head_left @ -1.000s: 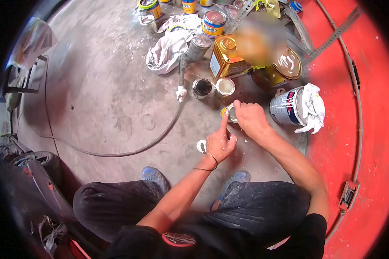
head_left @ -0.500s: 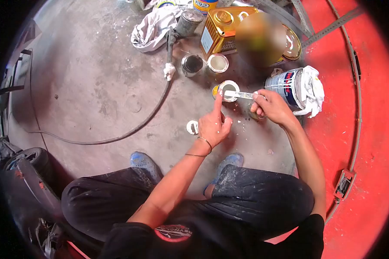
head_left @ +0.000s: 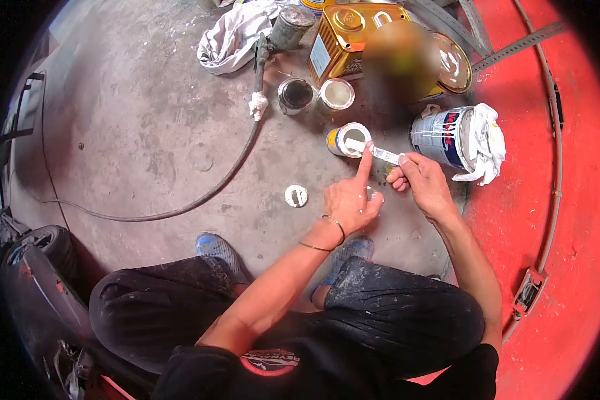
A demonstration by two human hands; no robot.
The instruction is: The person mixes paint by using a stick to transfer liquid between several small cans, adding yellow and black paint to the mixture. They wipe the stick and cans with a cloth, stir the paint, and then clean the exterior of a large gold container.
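Note:
My right hand (head_left: 428, 183) is closed round the end of a flat mixing stick (head_left: 387, 156), whose white-coated tip lies at the mouth of a small paint can (head_left: 337, 141) with a yellow and white label. My left hand (head_left: 353, 203) holds nothing. Its index finger is stretched out with the fingertip at the stick beside the can's rim, while the other fingers are partly curled. White specks show on the left hand. On the floor to its left lies a round, paint-smeared lid (head_left: 296, 196).
Behind the can stand a dark open can (head_left: 295, 95) and a can of pale paint (head_left: 337, 95). A gold metal tin (head_left: 343, 40) is farther back. A large paint tin (head_left: 442, 137) with a white cloth (head_left: 488, 143) lies at right. A hose (head_left: 237, 163) curves across the floor.
My left index finger has moved right, from the can's rim to along the stick. The right hand keeps its grip and has shifted slightly right and down.

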